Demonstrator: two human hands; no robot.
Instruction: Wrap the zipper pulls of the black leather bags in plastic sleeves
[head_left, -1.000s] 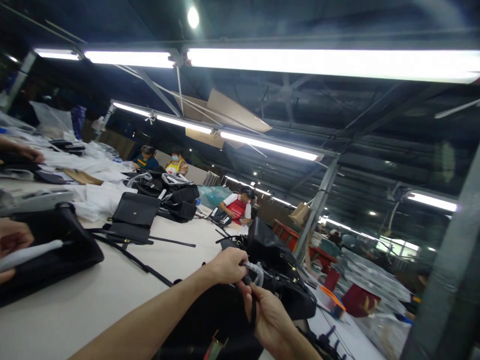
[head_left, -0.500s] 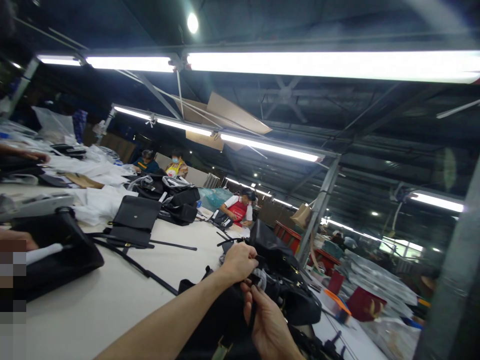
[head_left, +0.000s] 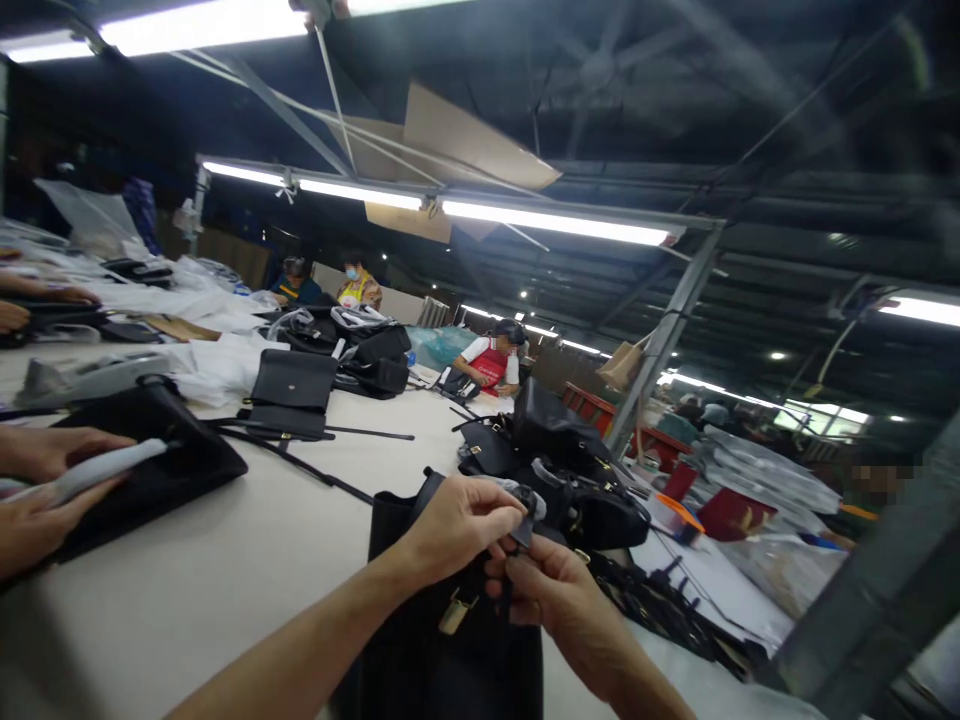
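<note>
My left hand point(head_left: 465, 525) and my right hand point(head_left: 547, 590) meet above a black leather handbag point(head_left: 442, 650), pinching a narrow dark strap point(head_left: 525, 520) between their fingers. A clear plastic wrap point(head_left: 502, 485) covers part of the handle by my left fingers. A gold padlock point(head_left: 456, 612) hangs on the bag's front, just below my hands. Another person's hands point(head_left: 45, 490) rest on a black bag point(head_left: 150, 470) at the far left, around its grey-wrapped handle point(head_left: 90, 470).
A white worktable point(head_left: 225, 540) runs ahead, carrying a heap of black bags point(head_left: 577, 480) right of my hands, a flat black bag point(head_left: 292, 385), and white wrapping point(head_left: 217, 370). Co-workers sit further along. A steel post point(head_left: 660, 350) rises beyond the table's right edge.
The view has tilted and shifted. The handbag and its padlock now stand higher between my hands, and my left hand has moved to the strap above the bag's top.
</note>
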